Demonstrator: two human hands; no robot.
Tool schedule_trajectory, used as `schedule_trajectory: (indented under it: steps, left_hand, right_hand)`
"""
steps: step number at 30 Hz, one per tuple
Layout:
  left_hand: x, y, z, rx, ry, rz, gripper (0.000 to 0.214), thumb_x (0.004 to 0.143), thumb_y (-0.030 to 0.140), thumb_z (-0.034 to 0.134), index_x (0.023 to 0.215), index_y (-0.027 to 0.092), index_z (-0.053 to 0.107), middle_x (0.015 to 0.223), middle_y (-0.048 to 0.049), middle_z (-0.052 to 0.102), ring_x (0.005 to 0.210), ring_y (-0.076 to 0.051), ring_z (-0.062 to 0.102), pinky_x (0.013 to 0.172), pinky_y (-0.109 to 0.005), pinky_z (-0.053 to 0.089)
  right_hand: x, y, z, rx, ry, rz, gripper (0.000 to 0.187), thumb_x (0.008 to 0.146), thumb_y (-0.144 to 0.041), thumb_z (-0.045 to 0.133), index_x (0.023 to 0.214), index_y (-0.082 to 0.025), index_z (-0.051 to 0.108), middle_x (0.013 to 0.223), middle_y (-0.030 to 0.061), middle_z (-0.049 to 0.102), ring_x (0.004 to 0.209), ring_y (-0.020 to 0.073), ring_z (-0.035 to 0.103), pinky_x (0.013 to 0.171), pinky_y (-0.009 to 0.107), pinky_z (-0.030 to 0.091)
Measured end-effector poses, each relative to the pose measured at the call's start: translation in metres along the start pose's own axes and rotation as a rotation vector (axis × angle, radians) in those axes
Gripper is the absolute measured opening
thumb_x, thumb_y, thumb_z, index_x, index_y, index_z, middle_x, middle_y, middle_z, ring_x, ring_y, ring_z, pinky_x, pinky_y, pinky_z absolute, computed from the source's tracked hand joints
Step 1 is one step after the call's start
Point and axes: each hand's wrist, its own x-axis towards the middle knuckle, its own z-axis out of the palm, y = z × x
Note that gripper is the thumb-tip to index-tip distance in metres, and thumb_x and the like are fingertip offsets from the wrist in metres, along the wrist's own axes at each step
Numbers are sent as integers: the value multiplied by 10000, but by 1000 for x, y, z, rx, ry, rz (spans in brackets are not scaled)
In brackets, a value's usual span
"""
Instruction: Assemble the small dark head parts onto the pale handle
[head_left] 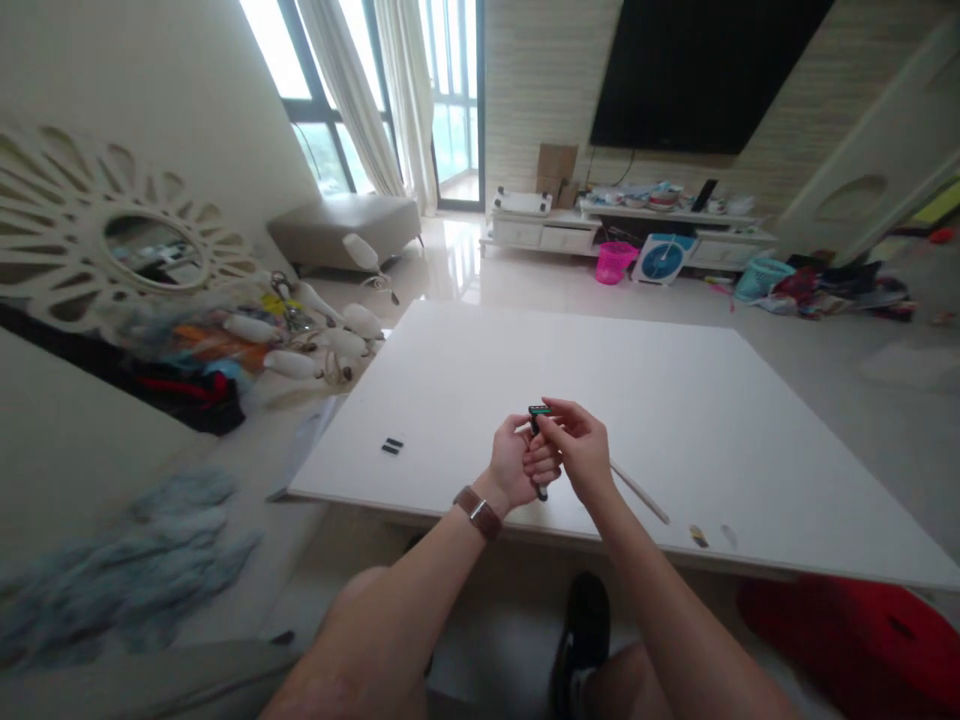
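Razor (539, 410) held in both hands above the near edge of a white table (637, 370). The left hand (517, 468) is clamped around the black handle, its fingers curled; the handle's lower end projects beneath the fist, on the near side of the grip. The razor's head, with a green strip, stands clear at the top of the grip, facing away from the wearer. The right hand (583, 445) meets it from the right, thumb and forefinger together on the head's right end; the other fingers are bent close to the left fist. A brown watch (478, 510) encircles the left wrist, just below the grip.

On the table, left of the grip and well apart from it, lie two black strips (392, 446), side by side. To the right, a thin stick (640, 490) slants from beside the right wrist toward the near edge. Farther right along that edge lie a small yellow-and-dark piece (699, 537) and, just beside it, a pale piece (729, 536), both too small to identify. Below the grip, under the table's edge, is a black shoe (586, 615). Far beyond the grip, across the floor, stand a pink basket (616, 263) and a blue-and-white fan (664, 258).
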Motion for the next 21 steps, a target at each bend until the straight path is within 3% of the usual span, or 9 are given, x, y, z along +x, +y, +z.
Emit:
schedule_trajectory:
  steps: [6,12,18,21]
  left_hand:
    - [5,5,-1,222,12,167,384,856,405,507,563,159,472,470,49,306,384,-66,258,363,-180,207]
    - [1,-6,6,175,50,163,316,887,393,563,704,136,552,525,33,378,446,-76,331,415,-175,280]
    - [-7,-8,13,104,17,188,309,914,381,581,748,119,587,543,42,376,437,-59,301,390,-152,268]
    - [-9,-6,13,101,4,163,265,892,353,621,772,119,591,588,28,425,460,-59,345,389,-150,285]
  right_hand:
    - [1,-5,4,90,23,-23,393,739,-383,772,1068,-189,684,1036,85,716,897,187,657,799,334,523]
    - [-1,-8,2,244,117,106,350,725,-428,776,947,-170,697,1010,75,712,681,119,595,578,244,462]
    - [-3,-17,5,385,167,109,312,684,-379,809,885,-177,684,935,44,719,755,126,630,608,223,467]
    - [-5,-19,8,335,112,89,313,717,-390,783,917,-169,687,902,28,713,599,84,578,531,214,448]
